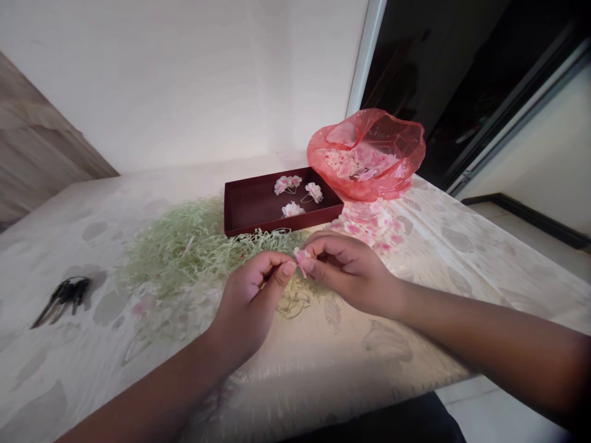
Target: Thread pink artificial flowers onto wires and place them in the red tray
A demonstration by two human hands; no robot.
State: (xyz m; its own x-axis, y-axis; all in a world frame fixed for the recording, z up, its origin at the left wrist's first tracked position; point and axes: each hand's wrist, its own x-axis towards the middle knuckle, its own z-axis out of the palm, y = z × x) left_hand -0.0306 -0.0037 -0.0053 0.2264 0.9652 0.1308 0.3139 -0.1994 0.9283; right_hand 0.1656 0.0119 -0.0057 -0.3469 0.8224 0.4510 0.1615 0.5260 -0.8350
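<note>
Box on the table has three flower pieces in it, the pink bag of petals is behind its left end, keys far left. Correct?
Not quite: the pink bag of petals is at the right end of the box, as the head view shows. The three flower pieces in the box and the keys far left are right.

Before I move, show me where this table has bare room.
Bare cloth lies between the left hand, right hand and near edge, nearer than the keys, and right of the loose flowers. The left half of the box is bare too. Behind the hands it is crowded: green shreds, box, red bag, flowers.
</note>
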